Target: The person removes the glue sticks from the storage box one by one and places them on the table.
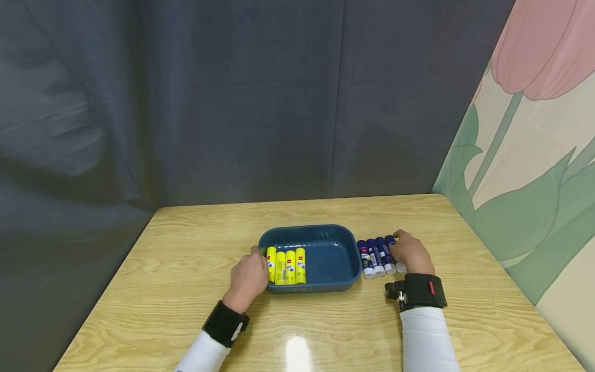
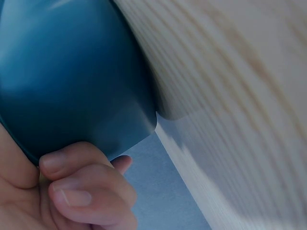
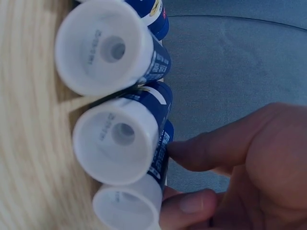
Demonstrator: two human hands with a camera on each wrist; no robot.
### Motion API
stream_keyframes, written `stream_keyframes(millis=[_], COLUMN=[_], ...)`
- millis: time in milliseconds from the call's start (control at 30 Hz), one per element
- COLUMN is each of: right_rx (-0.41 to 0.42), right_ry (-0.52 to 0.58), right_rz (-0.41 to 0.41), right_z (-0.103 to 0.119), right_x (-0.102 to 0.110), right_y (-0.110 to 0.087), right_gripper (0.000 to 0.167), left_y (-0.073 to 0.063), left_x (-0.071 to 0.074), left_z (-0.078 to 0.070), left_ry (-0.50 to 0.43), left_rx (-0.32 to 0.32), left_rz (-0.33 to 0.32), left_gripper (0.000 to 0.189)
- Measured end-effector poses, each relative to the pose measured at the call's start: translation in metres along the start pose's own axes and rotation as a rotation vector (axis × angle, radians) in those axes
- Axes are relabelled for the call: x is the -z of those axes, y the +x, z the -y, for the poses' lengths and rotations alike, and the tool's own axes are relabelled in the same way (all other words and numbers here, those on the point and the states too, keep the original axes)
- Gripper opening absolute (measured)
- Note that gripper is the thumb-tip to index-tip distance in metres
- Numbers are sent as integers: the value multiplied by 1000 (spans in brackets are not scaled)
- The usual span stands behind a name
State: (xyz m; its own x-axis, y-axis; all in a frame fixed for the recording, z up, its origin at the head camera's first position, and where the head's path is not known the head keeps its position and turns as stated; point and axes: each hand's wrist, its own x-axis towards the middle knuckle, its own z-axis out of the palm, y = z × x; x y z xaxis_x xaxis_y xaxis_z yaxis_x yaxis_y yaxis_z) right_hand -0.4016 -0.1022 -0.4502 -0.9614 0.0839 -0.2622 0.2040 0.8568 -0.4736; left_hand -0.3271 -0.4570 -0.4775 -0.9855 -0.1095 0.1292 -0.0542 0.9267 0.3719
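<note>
A dark blue rectangular dish (image 1: 331, 263) sits on the table, with several yellow glue sticks (image 1: 290, 267) lined up in its left half. My left hand (image 1: 248, 276) grips the dish's left rim; the left wrist view has its fingers curled at the edge of the blue wall. To the right of the dish lies a row of several dark blue glue sticks with white bases (image 1: 373, 257). At the right end of that row, my right hand (image 1: 411, 254) pinches the outermost blue glue stick (image 3: 162, 155), thumb on its barrel and fingers along its other side.
The wooden table (image 1: 186, 258) runs back to a dark grey curtain (image 1: 260, 103). A wall painted with a pink tulip (image 1: 534, 51) and green leaves borders it on the right. Black straps with small cameras (image 1: 420, 290) are on both wrists.
</note>
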Motion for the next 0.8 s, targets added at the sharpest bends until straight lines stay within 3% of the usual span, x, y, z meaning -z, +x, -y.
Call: stream_keyframes(millis=[800], right_rx=[-27], right_ry=[-3], right_rz=[32], right_z=[2], right_x=[3], right_y=[-4], right_gripper=[47], left_y=[0], left_x=[1], left_z=[0], left_ry=[5], left_rx=[-5], left_rz=[-10], left_gripper=[37])
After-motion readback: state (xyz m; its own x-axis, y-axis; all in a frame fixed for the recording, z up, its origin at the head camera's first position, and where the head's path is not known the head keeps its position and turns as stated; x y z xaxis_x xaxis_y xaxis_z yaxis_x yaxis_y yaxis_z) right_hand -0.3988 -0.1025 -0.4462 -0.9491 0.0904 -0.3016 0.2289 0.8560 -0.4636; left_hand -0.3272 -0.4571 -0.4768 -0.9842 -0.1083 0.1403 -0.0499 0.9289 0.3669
